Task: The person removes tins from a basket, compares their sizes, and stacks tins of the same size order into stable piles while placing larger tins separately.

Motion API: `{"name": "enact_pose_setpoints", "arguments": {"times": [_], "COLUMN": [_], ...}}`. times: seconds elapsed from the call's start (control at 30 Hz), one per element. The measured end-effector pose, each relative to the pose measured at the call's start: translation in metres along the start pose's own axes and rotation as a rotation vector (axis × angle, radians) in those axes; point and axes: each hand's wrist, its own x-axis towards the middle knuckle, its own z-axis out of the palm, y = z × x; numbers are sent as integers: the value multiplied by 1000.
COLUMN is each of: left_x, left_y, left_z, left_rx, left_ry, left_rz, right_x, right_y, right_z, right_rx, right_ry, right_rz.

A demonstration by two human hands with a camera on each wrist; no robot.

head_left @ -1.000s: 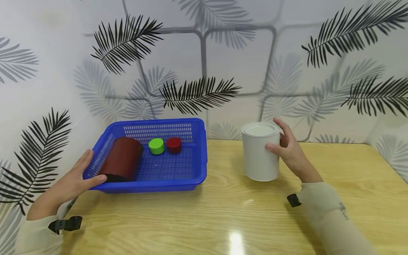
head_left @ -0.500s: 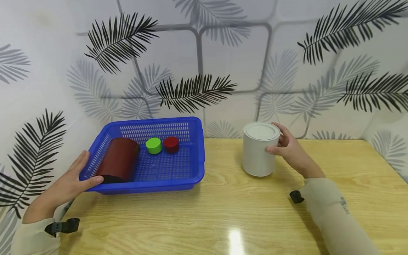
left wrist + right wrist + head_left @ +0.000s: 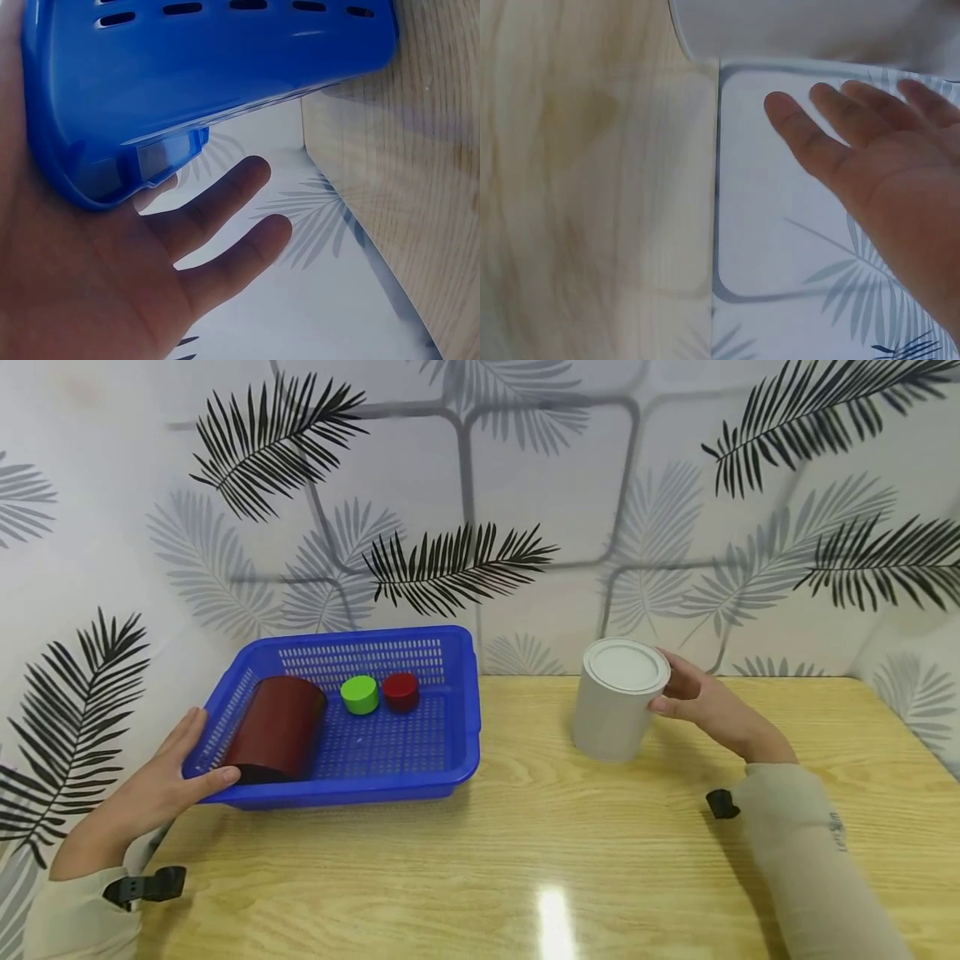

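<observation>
A white lidded can (image 3: 613, 706) stands slightly tilted on the table. My right hand (image 3: 712, 697) is at its right side, thumb tip right at the can's upper edge. In the right wrist view my right hand's fingers (image 3: 862, 124) are straight, with a gap to the can (image 3: 802, 30). My left hand (image 3: 161, 777) rests on the left corner of a blue plastic basket (image 3: 352, 792), thumb along the front rim. In the left wrist view two fingers (image 3: 232, 259) extend straight below the basket wall (image 3: 210, 67). A dark red cylinder (image 3: 277, 727) lies inside the basket.
A small green disc-like cylinder (image 3: 359, 695) and a small red one (image 3: 401, 692) stand side by side near the basket's back wall. The wooden table (image 3: 375, 877) meets a leaf-patterned wall (image 3: 555, 485) behind the basket and can.
The can has come down onto the table and shifted slightly back. My right hand has moved a little right, its fingers loosening from the can. My left hand has stayed on the basket.
</observation>
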Motion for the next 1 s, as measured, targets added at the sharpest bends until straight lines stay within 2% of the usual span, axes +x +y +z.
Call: {"name": "enact_pose_setpoints", "arguments": {"times": [0.17,0.23,0.3,0.43,0.53,0.67,1.0], "left_x": [-1,-2,-4,-6,-7,-6,0], "left_y": [-1,-2,-4,-5,-4,-3,0], "left_z": [1,1,1,1,1,0,-1], "left_rx": [5,5,1,-11,-18,-18,-18], "left_ry": [8,10,11,14,19,19,17], "left_rz": [-6,-11,-12,-13,-7,2,22], "right_x": [-3,-1,2,10,19,27,37], "right_y": [-3,-3,-4,-16,-21,-17,-13], "right_z": [-8,-8,-6,6,16,25,42], "right_rx": [-141,-175,-164,-90,-110,-199,-312], "right_ry": [137,197,232,191,158,199,269], "right_rz": [119,132,124,69,35,20,28]}}
